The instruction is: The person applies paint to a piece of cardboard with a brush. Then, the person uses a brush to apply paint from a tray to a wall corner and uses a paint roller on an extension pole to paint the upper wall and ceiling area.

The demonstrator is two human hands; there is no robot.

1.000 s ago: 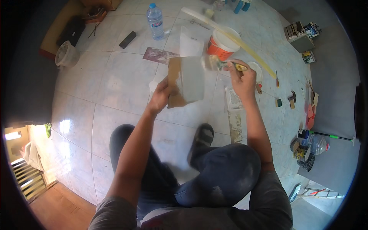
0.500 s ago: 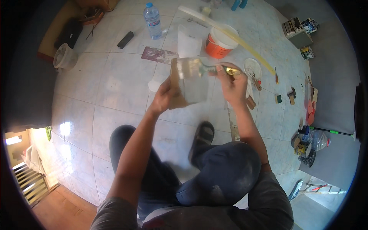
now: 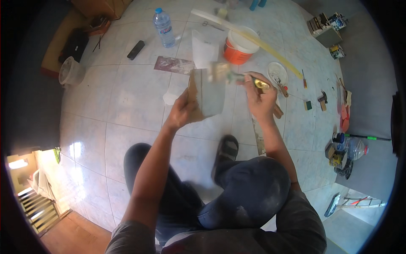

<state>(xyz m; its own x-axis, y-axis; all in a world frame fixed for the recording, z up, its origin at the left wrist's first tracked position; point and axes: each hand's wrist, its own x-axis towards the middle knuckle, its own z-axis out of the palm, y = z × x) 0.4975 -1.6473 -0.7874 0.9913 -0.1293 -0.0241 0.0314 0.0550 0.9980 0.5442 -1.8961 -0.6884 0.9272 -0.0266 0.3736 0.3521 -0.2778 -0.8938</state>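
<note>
My left hand (image 3: 182, 112) is closed around the brown left edge of a flat, roughly square piece with a pale grey face, which looks like a tile (image 3: 213, 99). It is held up above the floor, tilted. My right hand (image 3: 260, 97) grips the handle of a wide paintbrush (image 3: 236, 77), its bristles pointing left. Motion smears the bristles, which are over the piece's upper edge; whether they touch it I cannot tell.
Ahead stand a white-and-orange bucket (image 3: 236, 56), a water bottle (image 3: 164, 29) and a long yellowish strip (image 3: 270, 53). A stained rectangular plate (image 3: 174, 64) lies beyond my left hand. Rightward are a white lid (image 3: 277, 72), a hammer (image 3: 323, 100) and a green sponge (image 3: 308, 105).
The paintbrush has shifted right across the upper part of the pale piece, from near its brown edge. My left hand keeps its hold on the piece.
</note>
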